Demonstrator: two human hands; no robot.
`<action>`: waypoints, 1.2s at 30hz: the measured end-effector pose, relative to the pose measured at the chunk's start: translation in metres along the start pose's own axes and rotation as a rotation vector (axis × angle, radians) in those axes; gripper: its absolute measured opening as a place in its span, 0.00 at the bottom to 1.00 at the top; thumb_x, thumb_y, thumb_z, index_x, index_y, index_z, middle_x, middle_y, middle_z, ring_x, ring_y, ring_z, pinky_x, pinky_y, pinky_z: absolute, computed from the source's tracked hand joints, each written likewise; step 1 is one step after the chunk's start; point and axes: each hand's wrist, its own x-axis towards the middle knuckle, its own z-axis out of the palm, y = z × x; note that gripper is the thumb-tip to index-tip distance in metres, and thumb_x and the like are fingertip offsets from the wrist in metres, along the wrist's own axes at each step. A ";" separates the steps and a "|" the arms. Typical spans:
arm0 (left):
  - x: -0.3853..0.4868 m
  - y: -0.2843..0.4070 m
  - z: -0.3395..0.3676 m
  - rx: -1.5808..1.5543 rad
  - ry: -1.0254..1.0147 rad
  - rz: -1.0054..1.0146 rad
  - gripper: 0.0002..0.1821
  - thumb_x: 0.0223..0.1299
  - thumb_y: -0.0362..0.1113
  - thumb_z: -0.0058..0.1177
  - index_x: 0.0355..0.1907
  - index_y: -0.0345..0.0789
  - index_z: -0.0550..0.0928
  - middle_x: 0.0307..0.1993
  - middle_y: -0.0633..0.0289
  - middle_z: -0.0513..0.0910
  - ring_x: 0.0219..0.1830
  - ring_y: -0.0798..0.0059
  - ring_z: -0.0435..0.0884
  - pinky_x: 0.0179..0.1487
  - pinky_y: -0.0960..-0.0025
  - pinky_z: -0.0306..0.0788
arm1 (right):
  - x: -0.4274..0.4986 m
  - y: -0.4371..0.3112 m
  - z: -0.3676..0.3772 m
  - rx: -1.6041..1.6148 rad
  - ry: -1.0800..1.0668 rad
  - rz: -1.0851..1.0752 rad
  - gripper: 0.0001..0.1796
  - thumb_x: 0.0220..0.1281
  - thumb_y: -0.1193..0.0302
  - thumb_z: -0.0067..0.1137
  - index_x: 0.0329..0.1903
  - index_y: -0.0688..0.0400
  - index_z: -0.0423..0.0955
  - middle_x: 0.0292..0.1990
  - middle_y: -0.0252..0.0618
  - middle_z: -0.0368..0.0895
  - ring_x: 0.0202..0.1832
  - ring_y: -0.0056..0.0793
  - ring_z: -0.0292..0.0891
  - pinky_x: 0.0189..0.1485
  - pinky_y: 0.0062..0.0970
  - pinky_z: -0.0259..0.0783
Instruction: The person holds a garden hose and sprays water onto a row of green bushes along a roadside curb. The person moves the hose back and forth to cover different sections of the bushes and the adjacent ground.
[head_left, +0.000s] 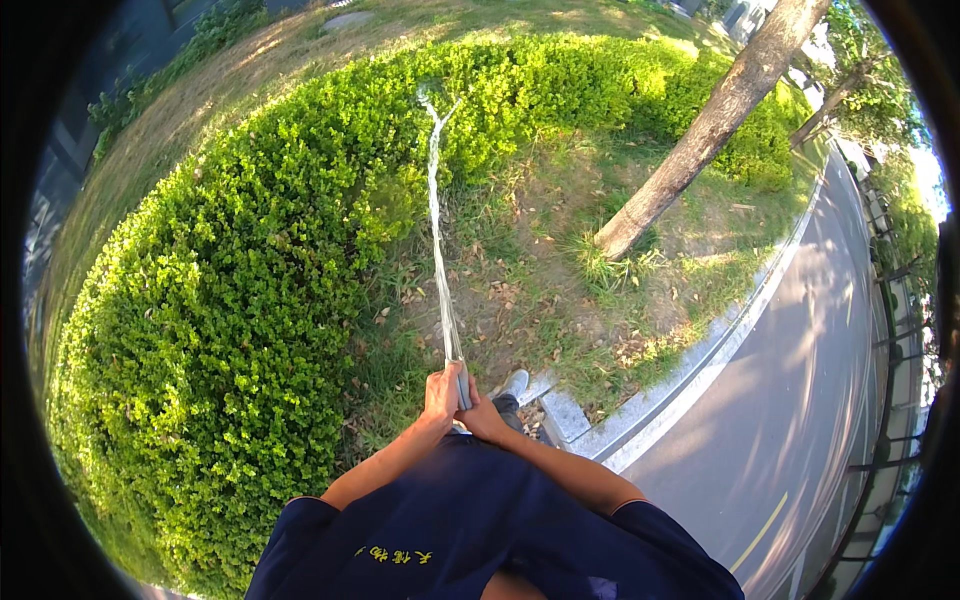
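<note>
Both hands are together in front of my body around a grey hose end (463, 390). My left hand (440, 394) grips it from the left, close to its mouth. My right hand (484, 418) holds it from the right, slightly lower. A jet of water (435, 217) shoots forward from the mouth and splits at its far end. That end reaches a green hedge (255, 262), which curves from my left around to the far side. The rest of the hose is hidden behind my hands and dark blue shirt (480, 517).
A leaning tree trunk (675, 165) rises from grassy soil with dry leaves (510, 292) ahead on the right. My shoe (515, 383) is near a stone kerb (562, 416). Beyond the kerb, an asphalt road (757, 375) runs along the right. Dry lawn (247, 67) lies behind the hedge.
</note>
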 end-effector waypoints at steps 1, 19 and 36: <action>0.002 -0.001 0.000 -0.005 0.005 -0.008 0.24 0.66 0.49 0.43 0.23 0.31 0.77 0.15 0.57 0.78 0.16 0.70 0.76 0.21 0.71 0.67 | 0.004 0.008 0.002 0.012 -0.007 -0.017 0.34 0.49 0.61 0.68 0.59 0.60 0.72 0.48 0.54 0.81 0.52 0.46 0.79 0.55 0.36 0.72; 0.010 0.021 0.003 0.231 -0.336 -0.028 0.24 0.69 0.46 0.42 0.21 0.30 0.74 0.14 0.60 0.72 0.17 0.72 0.72 0.27 0.69 0.68 | 0.019 0.032 0.018 0.129 0.132 -0.229 0.14 0.51 0.67 0.65 0.32 0.63 0.72 0.25 0.38 0.78 0.31 0.32 0.78 0.36 0.31 0.72; 0.011 -0.001 -0.003 -0.018 -0.104 0.073 0.23 0.69 0.48 0.42 0.25 0.31 0.75 0.15 0.58 0.74 0.16 0.71 0.73 0.24 0.70 0.68 | 0.009 -0.001 0.006 0.100 0.097 -0.147 0.19 0.50 0.65 0.68 0.41 0.64 0.77 0.36 0.48 0.84 0.40 0.38 0.82 0.45 0.35 0.74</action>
